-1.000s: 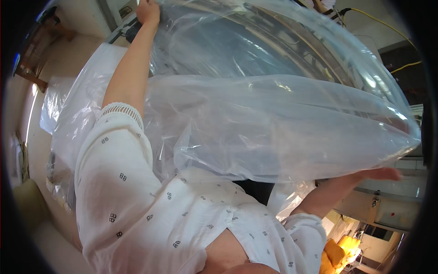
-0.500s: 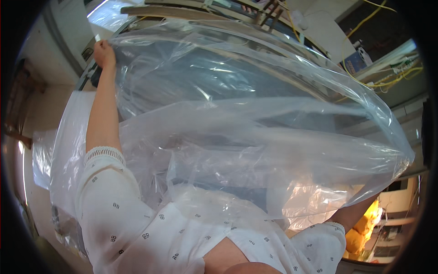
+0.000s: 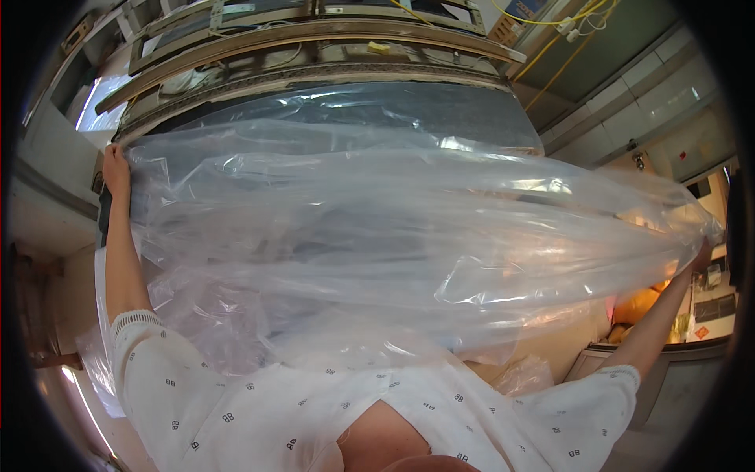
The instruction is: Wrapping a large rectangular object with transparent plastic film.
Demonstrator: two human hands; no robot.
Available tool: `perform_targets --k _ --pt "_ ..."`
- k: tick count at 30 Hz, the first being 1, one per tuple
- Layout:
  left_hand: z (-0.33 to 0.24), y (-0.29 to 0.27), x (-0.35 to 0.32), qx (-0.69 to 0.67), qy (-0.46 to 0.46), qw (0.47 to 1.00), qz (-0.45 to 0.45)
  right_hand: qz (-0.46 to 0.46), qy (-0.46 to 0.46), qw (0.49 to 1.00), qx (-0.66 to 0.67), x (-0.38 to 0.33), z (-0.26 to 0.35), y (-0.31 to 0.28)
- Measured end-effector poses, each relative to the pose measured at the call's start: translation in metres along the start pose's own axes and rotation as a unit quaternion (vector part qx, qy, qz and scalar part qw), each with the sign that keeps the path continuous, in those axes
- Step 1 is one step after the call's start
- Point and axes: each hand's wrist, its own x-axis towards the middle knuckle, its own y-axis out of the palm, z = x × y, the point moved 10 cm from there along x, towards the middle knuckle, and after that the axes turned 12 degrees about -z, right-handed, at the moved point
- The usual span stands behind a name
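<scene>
A wide clear plastic sheet [image 3: 377,197] is stretched between my two hands, creased and shiny across its width. My left hand [image 3: 118,171] grips its far left corner, fingers closed, close to the table's left end. Out to the right, my right hand [image 3: 702,256] is closed on the gathered right end of the same sheet, partly hidden by the folds. Beneath the sheet lies a dark tabletop [image 3: 472,110], bare along its far strip. The near part of the plastic hangs against my front.
A long wooden bar [image 3: 330,31] and a frame run along the table's far side. Yellow cables [image 3: 543,59] hang at the far right. Orange bundles [image 3: 633,305] lie past my right forearm. More crumpled plastic [image 3: 525,376] sits low on the right.
The raised, billowing sheet has come down flatter and is pulled wider. My left hand has shifted left and nearer. My right hand, earlier hidden behind the plastic, now shows at the right.
</scene>
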Motion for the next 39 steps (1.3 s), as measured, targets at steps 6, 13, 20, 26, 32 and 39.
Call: perform_targets --k 6,13,20,26,32,39 --pt "0.119 -0.068 0.020 0.290 -0.048 0.956 -0.002 -0.004 -0.287 0.958 -0.001 -0.105 0.282 0.036" --pt "0.089 -0.080 0.012 0.182 -0.068 0.979 0.054 -0.040 -0.518 0.788 0.330 -0.427 0.403 -0.024" --pt "0.075 -0.077 -0.005 0.191 0.005 0.976 0.102 0.261 -0.303 0.789 0.467 -0.432 0.469 0.064" --pt "0.096 -0.097 0.006 0.173 0.016 0.982 0.068 0.110 -0.302 0.844 0.429 -0.409 0.531 0.035" --pt "0.088 -0.110 0.000 0.172 -0.026 0.983 0.058 0.653 -0.254 0.543 0.464 -0.460 0.581 0.095" --pt "0.093 -0.121 0.009 0.123 -0.017 0.992 0.019 0.665 -0.214 0.485 0.527 -0.464 0.602 0.090"
